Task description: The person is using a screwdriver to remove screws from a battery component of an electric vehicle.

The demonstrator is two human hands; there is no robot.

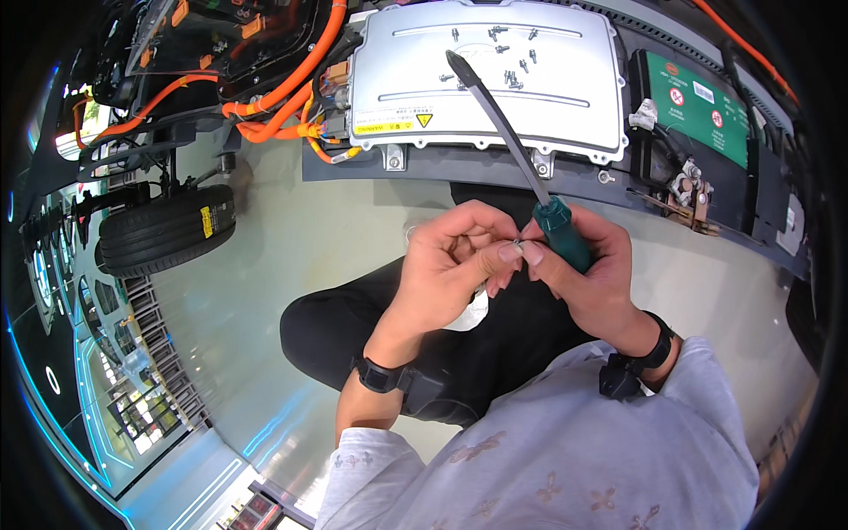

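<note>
Bolts (503, 49) on the cover (565, 119)

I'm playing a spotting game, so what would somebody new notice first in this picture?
Probably the big screwdriver with the green handle, held in the right hand while that hand and the left hand meet fingertip to fingertip. Beyond them, little bolts are scattered on a flat silver box. Bright orange cables also stand out, curving along the box's left side.
</note>
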